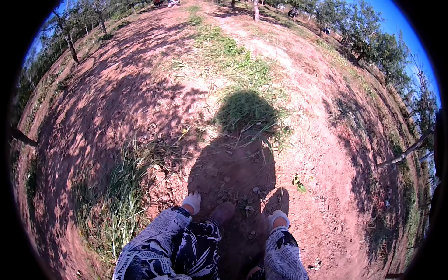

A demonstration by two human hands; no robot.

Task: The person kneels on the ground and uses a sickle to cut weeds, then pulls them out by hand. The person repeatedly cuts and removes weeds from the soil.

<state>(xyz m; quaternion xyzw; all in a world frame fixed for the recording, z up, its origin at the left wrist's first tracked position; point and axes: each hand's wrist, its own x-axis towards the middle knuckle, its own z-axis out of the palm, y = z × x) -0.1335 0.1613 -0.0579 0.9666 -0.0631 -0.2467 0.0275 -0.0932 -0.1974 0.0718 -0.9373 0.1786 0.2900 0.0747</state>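
Note:
My left hand [192,202], in a white glove, is low over the reddish soil, right of a tall grass clump [120,197]. Its fingers point forward, slightly apart, with nothing visible in them. My right hand [279,219], also in white, hangs over bare soil at the lower right of my shadow; its fingers are foreshortened, and I cannot tell whether it holds anything. Both sleeves have newspaper-like print. Between the hands, a dark shoe [223,212] shows below dark patterned cloth. A pile of cut grass [246,112] lies ahead, partly under the shadow of my head.
A small leafy plant [299,183] is to the right of my shadow. Loose grass and weeds [234,52] form a strip leading away. Trees [364,42] line both sides, with a bare branch [406,154] at right. People [293,13] are far off at the top.

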